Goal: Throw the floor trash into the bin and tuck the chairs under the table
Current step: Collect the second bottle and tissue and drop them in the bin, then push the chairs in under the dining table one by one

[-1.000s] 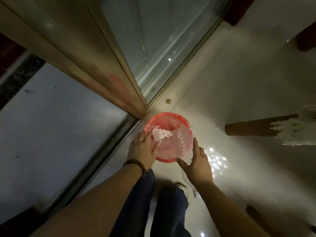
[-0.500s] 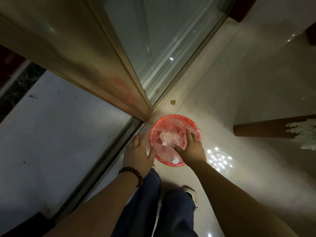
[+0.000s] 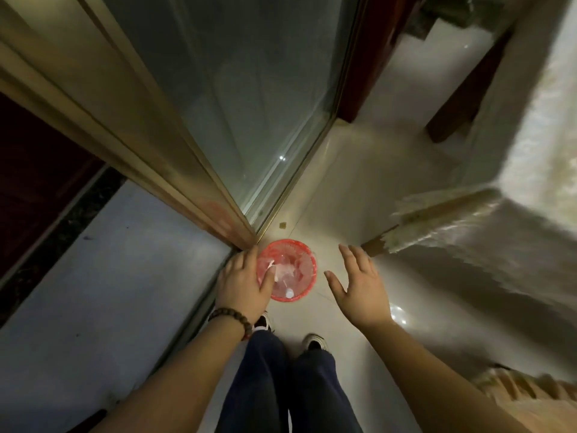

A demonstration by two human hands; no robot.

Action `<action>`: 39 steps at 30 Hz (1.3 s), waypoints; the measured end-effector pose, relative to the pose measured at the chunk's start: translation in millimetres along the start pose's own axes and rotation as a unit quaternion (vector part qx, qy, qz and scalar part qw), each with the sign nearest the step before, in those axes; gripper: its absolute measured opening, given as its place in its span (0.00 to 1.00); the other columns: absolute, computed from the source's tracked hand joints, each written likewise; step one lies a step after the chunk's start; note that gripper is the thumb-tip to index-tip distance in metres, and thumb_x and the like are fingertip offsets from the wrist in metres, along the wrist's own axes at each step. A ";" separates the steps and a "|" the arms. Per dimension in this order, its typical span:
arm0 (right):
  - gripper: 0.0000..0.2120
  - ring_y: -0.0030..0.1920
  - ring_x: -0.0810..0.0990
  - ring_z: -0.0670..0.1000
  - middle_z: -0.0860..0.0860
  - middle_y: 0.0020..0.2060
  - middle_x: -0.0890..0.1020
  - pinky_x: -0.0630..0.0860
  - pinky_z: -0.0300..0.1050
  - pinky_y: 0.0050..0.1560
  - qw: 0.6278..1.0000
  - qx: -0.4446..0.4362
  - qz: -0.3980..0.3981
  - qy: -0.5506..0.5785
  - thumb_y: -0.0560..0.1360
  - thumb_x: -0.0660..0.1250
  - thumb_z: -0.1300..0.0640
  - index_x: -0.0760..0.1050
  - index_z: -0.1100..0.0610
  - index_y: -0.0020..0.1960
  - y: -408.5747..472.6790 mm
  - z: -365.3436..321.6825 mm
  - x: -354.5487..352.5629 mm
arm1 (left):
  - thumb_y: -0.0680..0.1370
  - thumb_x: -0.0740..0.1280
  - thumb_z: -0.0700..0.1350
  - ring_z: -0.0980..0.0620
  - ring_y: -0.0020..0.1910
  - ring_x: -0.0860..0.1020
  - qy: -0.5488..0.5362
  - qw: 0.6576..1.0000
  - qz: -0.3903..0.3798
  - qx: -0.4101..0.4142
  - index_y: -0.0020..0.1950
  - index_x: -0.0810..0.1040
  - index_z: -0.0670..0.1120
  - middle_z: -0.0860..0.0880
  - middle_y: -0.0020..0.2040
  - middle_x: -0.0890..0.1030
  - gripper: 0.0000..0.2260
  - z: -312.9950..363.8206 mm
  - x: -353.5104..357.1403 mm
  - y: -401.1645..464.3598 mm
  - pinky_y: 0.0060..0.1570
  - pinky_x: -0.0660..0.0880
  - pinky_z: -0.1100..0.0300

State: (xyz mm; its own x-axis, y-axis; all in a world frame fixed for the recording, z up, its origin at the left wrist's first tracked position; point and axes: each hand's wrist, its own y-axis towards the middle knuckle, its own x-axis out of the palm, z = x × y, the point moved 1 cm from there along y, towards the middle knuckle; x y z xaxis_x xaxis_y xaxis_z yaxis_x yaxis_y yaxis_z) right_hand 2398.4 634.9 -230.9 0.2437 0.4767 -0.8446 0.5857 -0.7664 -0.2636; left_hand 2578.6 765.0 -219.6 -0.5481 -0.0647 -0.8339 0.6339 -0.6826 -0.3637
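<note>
A small red bin (image 3: 307, 270) stands on the pale tiled floor at the foot of a glass door frame. Crumpled clear plastic and white trash (image 3: 285, 273) lie inside it. My left hand (image 3: 242, 282), with a bead bracelet on the wrist, hovers over the bin's left rim, fingers loosely spread. To the right of the bin my right hand (image 3: 359, 287) hangs in the air with its fingers apart and nothing in it. A table under a fringed white cloth (image 3: 468, 226) fills the right side, one wooden leg (image 3: 373, 246) showing.
A gold-framed sliding glass door (image 3: 249, 104) rises right behind the bin. A small brown scrap (image 3: 283, 225) lies on the floor by the door track. A dark wooden leg (image 3: 452, 120) stands farther back. My feet are just below the bin.
My right hand has come out of the bin and moved off to the right, empty. The view has pulled up and away from the bin; the table cloth now shows.
</note>
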 end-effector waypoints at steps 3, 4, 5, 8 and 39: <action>0.33 0.73 0.59 0.57 0.55 0.73 0.64 0.58 0.51 0.71 1.000 0.002 0.013 -0.002 0.75 0.52 0.37 0.59 0.54 0.74 -35.6 1.1 -47.2 | 0.78 0.56 0.58 0.46 0.71 0.63 0.015 0.999 0.015 0.030 0.74 0.62 0.47 0.45 0.71 0.68 0.27 28.2 -22.7 -36.6 0.70 0.62 0.46; 0.33 0.73 0.59 0.57 0.56 0.72 0.64 0.58 0.51 0.71 1.000 0.000 0.019 -0.006 0.75 0.52 0.38 0.59 0.54 0.74 -45.7 3.5 -58.6 | 0.78 0.57 0.57 0.46 0.71 0.63 0.016 0.999 0.021 0.035 0.73 0.62 0.47 0.45 0.71 0.68 0.26 37.7 -26.8 -47.4 0.70 0.62 0.46; 0.32 0.73 0.59 0.57 0.56 0.72 0.65 0.58 0.51 0.71 1.000 -0.002 0.027 -0.010 0.75 0.52 0.38 0.60 0.54 0.74 -54.5 6.1 -68.8 | 0.78 0.57 0.57 0.46 0.71 0.63 0.014 0.999 0.028 0.037 0.73 0.62 0.47 0.45 0.72 0.68 0.26 47.5 -29.9 -57.0 0.70 0.61 0.46; 0.34 0.72 0.61 0.57 0.56 0.71 0.66 0.61 0.52 0.71 0.999 -0.007 0.050 -0.016 0.74 0.49 0.36 0.62 0.55 0.72 -76.5 13.9 -91.9 | 0.78 0.57 0.58 0.46 0.72 0.62 0.011 0.998 0.047 0.050 0.74 0.62 0.47 0.46 0.72 0.67 0.27 75.6 -32.1 -83.5 0.70 0.60 0.45; 0.21 0.64 0.70 0.59 0.57 0.65 0.71 0.65 0.52 0.64 0.976 0.098 0.190 0.032 0.77 0.62 0.48 0.70 0.58 0.66 -541.6 158.3 -111.1 | 0.79 0.55 0.59 0.49 0.73 0.60 0.049 0.978 0.025 0.200 0.74 0.60 0.49 0.48 0.73 0.65 0.26 138.0 108.9 -528.8 0.71 0.56 0.50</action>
State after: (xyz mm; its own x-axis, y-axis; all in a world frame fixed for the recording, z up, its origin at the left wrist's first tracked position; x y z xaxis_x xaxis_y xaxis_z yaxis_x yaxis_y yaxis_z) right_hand 1931.7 928.9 -68.0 0.4665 0.1642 -0.8692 0.2865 -0.9577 -0.0271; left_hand 2108.4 1018.4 -60.8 -0.4540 -0.0476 -0.8897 0.3832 -0.9119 -0.1467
